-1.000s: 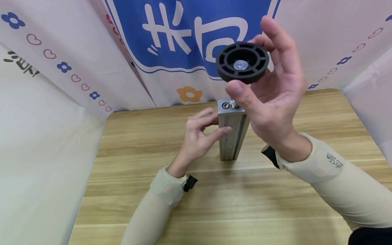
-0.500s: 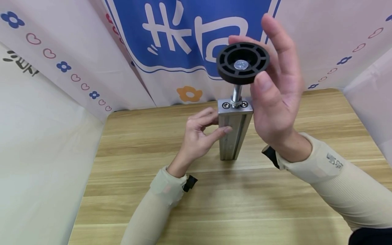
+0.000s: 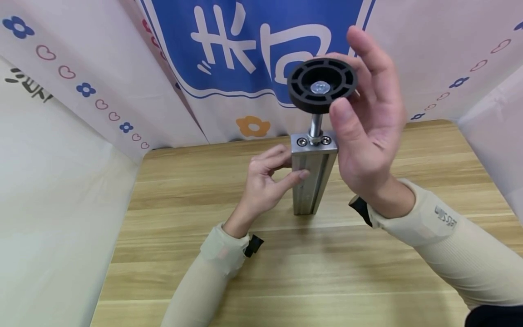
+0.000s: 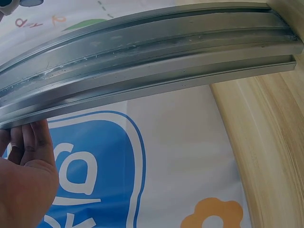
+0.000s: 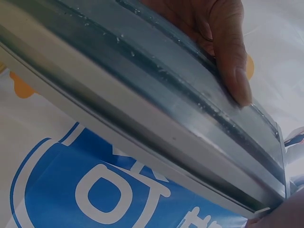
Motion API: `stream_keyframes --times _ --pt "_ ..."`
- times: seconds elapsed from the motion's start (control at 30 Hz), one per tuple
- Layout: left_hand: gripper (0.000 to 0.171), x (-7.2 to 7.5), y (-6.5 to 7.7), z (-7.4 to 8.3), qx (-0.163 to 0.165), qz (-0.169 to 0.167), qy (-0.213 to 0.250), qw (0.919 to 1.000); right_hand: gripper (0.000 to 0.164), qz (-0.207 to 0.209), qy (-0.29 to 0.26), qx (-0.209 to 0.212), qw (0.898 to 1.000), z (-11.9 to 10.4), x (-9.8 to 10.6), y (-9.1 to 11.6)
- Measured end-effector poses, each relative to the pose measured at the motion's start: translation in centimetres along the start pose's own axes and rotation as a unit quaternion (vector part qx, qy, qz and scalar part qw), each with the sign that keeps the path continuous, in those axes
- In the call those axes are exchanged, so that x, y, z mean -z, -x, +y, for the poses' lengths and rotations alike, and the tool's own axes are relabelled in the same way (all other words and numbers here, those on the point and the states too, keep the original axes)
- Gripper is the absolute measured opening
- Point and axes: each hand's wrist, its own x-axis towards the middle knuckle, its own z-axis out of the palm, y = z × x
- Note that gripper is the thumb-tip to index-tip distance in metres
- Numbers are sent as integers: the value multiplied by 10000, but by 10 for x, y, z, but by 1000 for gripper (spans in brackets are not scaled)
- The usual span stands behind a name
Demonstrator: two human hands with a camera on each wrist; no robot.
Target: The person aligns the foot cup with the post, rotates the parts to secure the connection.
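Observation:
An aluminium profile (image 3: 307, 186) stands upright on the table, with a black round levelling foot (image 3: 311, 107) on a threaded stem (image 3: 316, 125) at its top end. My left hand (image 3: 263, 181) grips the profile's left side near the top, its thumb on the front face. The right wrist view also has a thumb (image 5: 232, 61) pressed against the profile (image 5: 156, 95). My right hand (image 3: 367, 136) holds the foot's rim at the right, thumb in front and fingers behind, partly hidden by the disc. In the left wrist view the profile (image 4: 152, 57) crosses the top.
Beneath the profile is a wood-grain table (image 3: 184, 190). A white cloth with a blue panel (image 3: 253, 41) and an orange flower (image 3: 253, 126) hangs close behind. White side walls (image 3: 49, 181) rise at left and right.
My right thumb came off the foot's rim, moved right, and is back against it now; the fingers behind shifted too. The left hand and the profile stayed in place.

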Motion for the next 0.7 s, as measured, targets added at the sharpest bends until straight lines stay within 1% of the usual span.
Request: stream_keyframes --times 0.13,0.23,0.3,0.43,0.53,0.63,0.7 --pt "38 0 1 0 -4 -5 41 10000 89 176 410 16 9990 -2 -5 -1" --pt "50 0 1 -2 -39 -21 85 10000 89 228 367 -35 9991 -4 -7 -2" --pt "53 0 1 -2 -63 -26 100 9999 90 243 268 -60 9993 -4 -9 -2" --pt "44 1 1 -2 -93 -22 115 9999 94 265 152 -44 9995 -4 -10 -3" --pt "41 1 1 -2 -71 -25 104 9999 93 245 301 -13 9992 -3 -9 -3" --pt "38 1 1 -2 -33 -29 79 10000 89 144 322 -28 9994 -3 -5 -3" --pt "38 0 1 -1 -11 -26 46 10000 84 21 176 -66 9998 -2 -3 -3"
